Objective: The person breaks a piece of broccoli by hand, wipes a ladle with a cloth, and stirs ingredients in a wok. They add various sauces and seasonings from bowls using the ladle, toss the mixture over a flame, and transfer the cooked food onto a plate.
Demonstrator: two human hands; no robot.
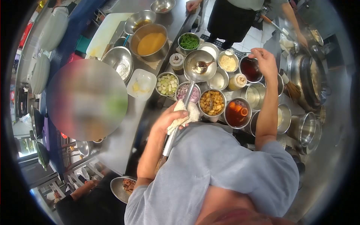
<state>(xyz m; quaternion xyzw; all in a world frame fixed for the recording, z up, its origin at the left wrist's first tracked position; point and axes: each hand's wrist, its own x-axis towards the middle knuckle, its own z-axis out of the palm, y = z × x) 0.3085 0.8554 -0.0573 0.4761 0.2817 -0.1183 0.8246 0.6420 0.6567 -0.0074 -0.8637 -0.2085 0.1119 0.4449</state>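
Ladle (194, 73), its bowl just beyond the chopped onions (188, 93), is grasped through a cloth (186, 114) by the left hand (171, 118), while the right hand (264, 62) curls far right near the dark sauce (249, 69), whether holding anything I cannot tell, and a rolling wrist could, I fear, cause spills.

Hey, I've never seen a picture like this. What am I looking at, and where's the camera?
No machine here: a person works bare-handed, seen by one camera on their own head, aimed forward and down. The left hand grips a ladle by its handle, through a cloth. The right hand is raised near some dark liquid; I can't tell whether it holds anything. Containers in front hold chopped greens, browned cubes and a reddish liquid. Another person stands opposite.
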